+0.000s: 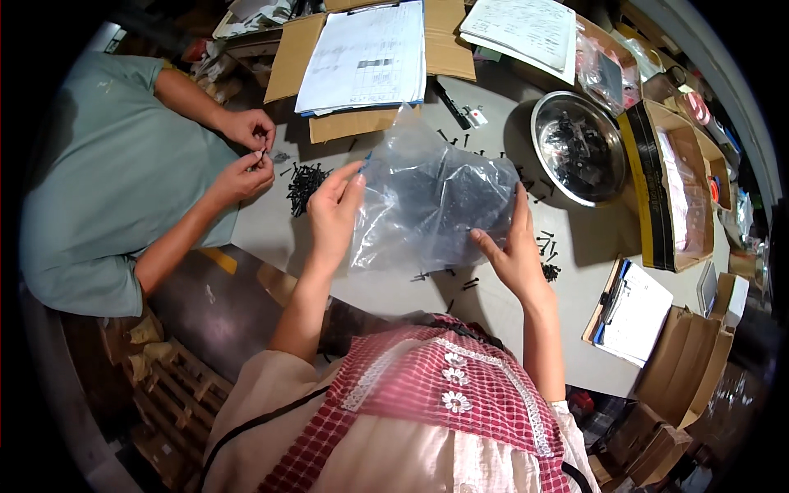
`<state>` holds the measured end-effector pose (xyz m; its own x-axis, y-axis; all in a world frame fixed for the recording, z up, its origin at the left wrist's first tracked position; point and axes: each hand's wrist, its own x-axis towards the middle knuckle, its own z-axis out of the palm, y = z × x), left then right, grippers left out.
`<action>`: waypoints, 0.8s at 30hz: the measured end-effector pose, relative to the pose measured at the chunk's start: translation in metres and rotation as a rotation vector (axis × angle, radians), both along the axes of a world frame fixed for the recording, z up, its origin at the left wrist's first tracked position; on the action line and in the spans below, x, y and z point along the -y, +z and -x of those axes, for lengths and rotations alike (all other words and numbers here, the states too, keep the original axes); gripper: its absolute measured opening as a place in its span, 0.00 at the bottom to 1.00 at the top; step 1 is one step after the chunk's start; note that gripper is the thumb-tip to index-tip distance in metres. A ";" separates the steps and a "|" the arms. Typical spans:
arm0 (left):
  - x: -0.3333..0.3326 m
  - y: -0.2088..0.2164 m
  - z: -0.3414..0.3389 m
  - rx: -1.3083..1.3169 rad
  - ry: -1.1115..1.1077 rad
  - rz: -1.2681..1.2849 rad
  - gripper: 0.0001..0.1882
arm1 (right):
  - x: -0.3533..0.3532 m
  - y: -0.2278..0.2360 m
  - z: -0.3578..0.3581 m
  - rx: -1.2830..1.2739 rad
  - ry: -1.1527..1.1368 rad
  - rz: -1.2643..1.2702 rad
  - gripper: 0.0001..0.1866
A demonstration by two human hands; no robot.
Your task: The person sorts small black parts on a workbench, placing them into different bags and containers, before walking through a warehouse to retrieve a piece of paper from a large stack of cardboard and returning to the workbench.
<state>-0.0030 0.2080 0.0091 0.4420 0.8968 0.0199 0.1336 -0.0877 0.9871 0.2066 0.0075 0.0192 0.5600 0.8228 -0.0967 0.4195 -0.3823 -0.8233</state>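
A clear plastic bag [419,205] is stretched between my two hands above the table. My left hand [333,209] pinches its left edge, thumb against fingers. On the right side, my right hand [514,246] grips the bag with the thumb on its near face and the fingers at its right edge. The bag looks dark toward the right; whether something lies inside I cannot tell. Black screws [306,187] are heaped just left of my left hand. More loose black screws [546,245] lie beside my right hand, and others show around the bag's edges.
At the left a co-worker's hands [251,156] hold something small. A steel bowl [579,148] with dark parts and small bags stands at the back right, beside an open cardboard box [670,189]. Clipboards with papers [362,62] lie at the back and at the right [633,312].
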 end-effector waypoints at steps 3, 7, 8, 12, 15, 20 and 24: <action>-0.002 -0.003 -0.001 0.115 -0.005 0.095 0.14 | 0.004 -0.004 0.004 -0.207 -0.106 -0.141 0.48; -0.006 0.008 -0.006 0.179 0.012 0.121 0.15 | 0.006 0.023 -0.002 -0.256 -0.211 -0.461 0.42; -0.010 0.011 -0.008 0.184 -0.010 0.126 0.16 | 0.004 0.032 -0.005 -0.277 -0.219 -0.539 0.40; -0.018 0.040 -0.018 0.240 -0.106 0.150 0.17 | -0.002 0.053 -0.032 -0.337 -0.194 -0.685 0.32; -0.027 0.043 -0.019 0.287 -0.215 0.200 0.16 | -0.009 0.066 -0.050 -0.432 -0.226 -0.684 0.22; -0.023 0.060 -0.015 0.340 -0.288 0.557 0.10 | 0.000 0.078 -0.071 -0.827 -0.201 -0.777 0.20; 0.010 0.086 -0.014 0.409 -0.330 0.482 0.10 | -0.003 0.098 -0.067 -0.819 -0.111 -0.792 0.15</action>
